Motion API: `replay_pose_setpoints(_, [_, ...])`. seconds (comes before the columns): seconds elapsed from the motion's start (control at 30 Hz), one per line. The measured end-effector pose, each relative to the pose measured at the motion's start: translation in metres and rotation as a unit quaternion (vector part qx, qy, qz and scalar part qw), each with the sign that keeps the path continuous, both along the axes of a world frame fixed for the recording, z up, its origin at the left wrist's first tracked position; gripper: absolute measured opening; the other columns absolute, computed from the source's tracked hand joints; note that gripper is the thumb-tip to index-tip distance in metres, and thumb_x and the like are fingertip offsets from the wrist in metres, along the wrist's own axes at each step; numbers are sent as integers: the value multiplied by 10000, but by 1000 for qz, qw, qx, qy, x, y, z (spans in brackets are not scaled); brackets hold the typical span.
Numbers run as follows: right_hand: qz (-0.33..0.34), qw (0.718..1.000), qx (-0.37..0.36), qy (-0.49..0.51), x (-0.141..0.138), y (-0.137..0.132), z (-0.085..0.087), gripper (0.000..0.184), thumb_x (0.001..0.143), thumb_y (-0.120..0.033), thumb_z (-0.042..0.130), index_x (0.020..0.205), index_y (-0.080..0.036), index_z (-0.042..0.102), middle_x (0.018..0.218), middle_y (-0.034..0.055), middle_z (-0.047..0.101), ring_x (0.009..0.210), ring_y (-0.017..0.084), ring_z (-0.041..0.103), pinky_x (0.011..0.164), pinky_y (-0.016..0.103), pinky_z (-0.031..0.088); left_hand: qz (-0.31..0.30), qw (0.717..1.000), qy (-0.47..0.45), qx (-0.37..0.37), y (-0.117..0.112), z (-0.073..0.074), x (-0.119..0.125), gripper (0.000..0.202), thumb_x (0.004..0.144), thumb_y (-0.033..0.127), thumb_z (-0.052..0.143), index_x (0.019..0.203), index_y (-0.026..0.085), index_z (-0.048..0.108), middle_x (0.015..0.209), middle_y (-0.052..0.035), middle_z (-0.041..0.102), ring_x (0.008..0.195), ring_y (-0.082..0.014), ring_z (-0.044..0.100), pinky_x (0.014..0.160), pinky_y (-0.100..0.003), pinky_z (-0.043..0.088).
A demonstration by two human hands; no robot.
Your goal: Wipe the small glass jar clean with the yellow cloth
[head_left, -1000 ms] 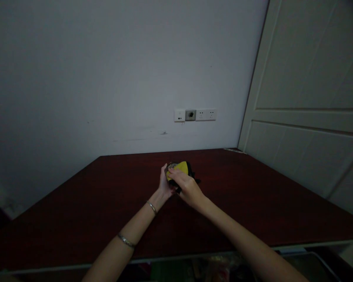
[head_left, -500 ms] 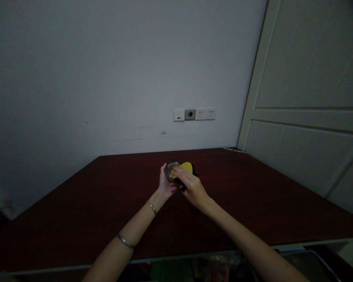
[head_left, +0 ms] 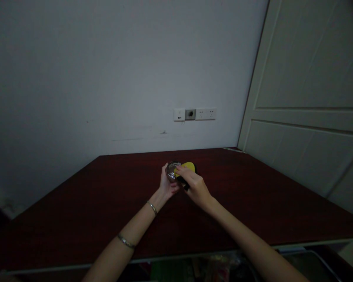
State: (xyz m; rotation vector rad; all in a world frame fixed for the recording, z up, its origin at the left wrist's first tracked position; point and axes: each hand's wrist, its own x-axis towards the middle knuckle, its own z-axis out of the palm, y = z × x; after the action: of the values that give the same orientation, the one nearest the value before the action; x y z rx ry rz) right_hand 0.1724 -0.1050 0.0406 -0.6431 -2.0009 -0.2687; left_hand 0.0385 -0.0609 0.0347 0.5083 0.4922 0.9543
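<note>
Over the dark red worktop (head_left: pixel 238 188), the left hand (head_left: pixel 165 185) grips a round, shiny, transparent vessel (head_left: pixel 171 170), while the right hand (head_left: pixel 196 188) grips a yellow-and-black, fabric-like piece (head_left: pixel 190 166) (whether either bears writing, I cannot tell) at its right edge.

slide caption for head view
Left hand holds a shiny round container; right hand holds a yellow-and-black item at its rim.

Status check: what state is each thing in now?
Glass bowl: held, contents too dim to tell
Yellow-and-black cloth: gripped, overlapping the bowl in view
Left hand: around the bowl's left side
Right hand: gripping the cloth
Rightmost wall sockets: nothing plugged in
Bracelets: worn on left arm
</note>
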Motion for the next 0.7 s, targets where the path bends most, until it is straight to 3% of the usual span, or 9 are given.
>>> replay_pose_setpoints(0.17, [-3, 999, 3, -42, -6, -10, -5, 560, 686, 51, 438, 1215, -119, 509, 1228, 151, 564, 1191, 229, 492, 1021, 411, 411, 36, 999, 10, 35, 0, 3, 3, 488, 764, 580, 425, 651, 132, 583, 465, -20, 558, 300, -90, 422, 254, -183, 188])
replay_pose_setpoints(0.3, [-2, 998, -13, -55, -7, -5, 2, 600, 666, 62, 439, 1226, -146, 498, 1248, 132, 552, 1200, 226, 482, 1009, 414, 423, 81, 996, 21, 38, -4, 4, 7, 461, 776, 559, 426, 685, 136, 585, 499, -20, 574, 348, -100, 474, 279, -185, 235])
replay_pose_setpoints(0.5, [-3, 1000, -21, -18, 1, 14, 14, 632, 640, 85, 417, 1216, -159, 505, 1253, 126, 549, 1193, 214, 491, 1008, 402, 424, 23, 996, 75, 41, -5, -1, 5, 521, 736, 650, 411, 622, 154, 520, 417, 19, 473, 244, -48, 265, 246, -173, 148])
replay_pose_setpoints(0.6, [-13, 1000, -6, -13, 5, 12, 11, 634, 640, 79, 423, 1220, -165, 499, 1254, 126, 548, 1195, 222, 488, 1001, 415, 429, 9, 996, 66, 57, -4, -1, 3, 536, 742, 649, 393, 652, 143, 546, 460, -1, 522, 244, -45, 267, 242, -174, 160])
replay_pose_setpoints(0.7, [-17, 999, 16, -31, 3, 1, 3, 575, 678, 48, 437, 1220, -135, 497, 1241, 152, 553, 1207, 236, 474, 1000, 424, 427, 35, 996, 48, 60, -4, 3, 4, 495, 757, 603, 418, 665, 140, 568, 421, 15, 498, 256, -61, 317, 258, -180, 223])
